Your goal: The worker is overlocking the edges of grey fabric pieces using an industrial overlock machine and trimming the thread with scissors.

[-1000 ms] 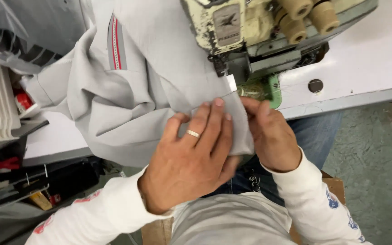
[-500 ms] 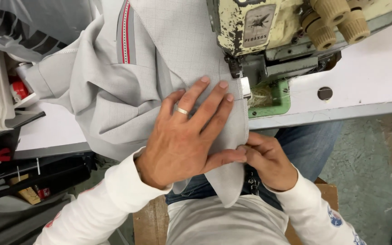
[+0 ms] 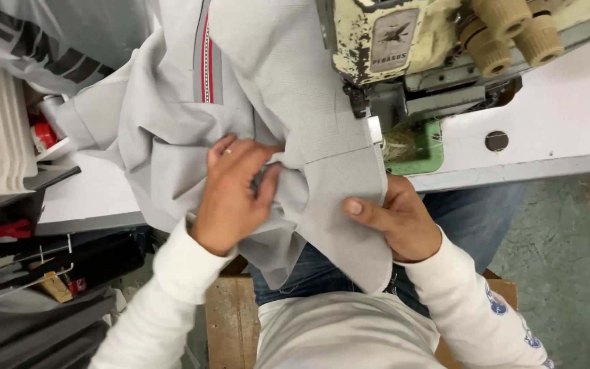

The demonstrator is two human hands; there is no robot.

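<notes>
Both hands' fingers [image 3: 257, 188] gripping grey fabric [image 3: 308, 89].

My right hand [image 3: 404, 222]: fingers hidden under grey fabric [image 3: 274, 89], only thumb shows. Left hand [image 3: 233, 195]: fingertips buried in a fold. Sewing machine [image 3: 431, 48] cut off at top edge; needle area obscured by cloth.

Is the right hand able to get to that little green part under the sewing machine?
Probably yes. The right hand pinches the grey cloth just below the green part, with nothing between them.
</notes>
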